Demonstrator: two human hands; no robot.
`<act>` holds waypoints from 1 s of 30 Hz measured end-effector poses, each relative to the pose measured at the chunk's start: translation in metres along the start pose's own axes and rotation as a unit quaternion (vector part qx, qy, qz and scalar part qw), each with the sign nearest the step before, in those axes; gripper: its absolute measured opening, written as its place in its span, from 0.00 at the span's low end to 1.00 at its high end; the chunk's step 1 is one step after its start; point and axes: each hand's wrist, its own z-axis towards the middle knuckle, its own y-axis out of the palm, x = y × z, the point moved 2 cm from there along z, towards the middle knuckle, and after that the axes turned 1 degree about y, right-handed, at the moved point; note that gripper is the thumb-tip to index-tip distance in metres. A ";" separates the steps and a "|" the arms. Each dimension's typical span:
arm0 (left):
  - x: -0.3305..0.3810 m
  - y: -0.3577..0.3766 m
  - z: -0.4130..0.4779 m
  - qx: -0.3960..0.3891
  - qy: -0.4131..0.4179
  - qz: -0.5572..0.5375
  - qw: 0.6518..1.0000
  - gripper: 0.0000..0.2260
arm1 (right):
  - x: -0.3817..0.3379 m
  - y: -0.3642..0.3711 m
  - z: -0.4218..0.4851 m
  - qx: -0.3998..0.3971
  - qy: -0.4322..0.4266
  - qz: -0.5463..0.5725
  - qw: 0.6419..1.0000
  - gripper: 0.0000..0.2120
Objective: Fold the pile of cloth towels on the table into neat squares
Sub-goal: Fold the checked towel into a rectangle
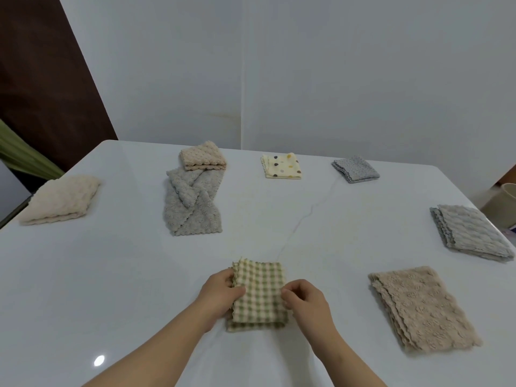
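Note:
A green-and-cream checked towel (261,296) lies folded on the white table (111,275) near the front middle. My left hand (220,293) grips its left edge, thumb on top. My right hand (304,298) pinches its right edge with curled fingers. A grey towel (192,208) lies loosely twisted and unfolded at the back left, with a folded beige towel (203,156) touching its far end.
Folded towels lie around the table: cream (60,201) at far left, dotted yellow (282,166) and blue-grey (356,169) at the back, grey (472,233) and tan (421,307) on the right. A pale bin (502,205) stands beyond the right edge.

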 end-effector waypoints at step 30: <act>-0.015 0.019 0.001 -0.038 0.112 0.392 0.912 0.20 | 0.027 -0.003 -0.001 0.022 0.061 -0.136 0.989 0.02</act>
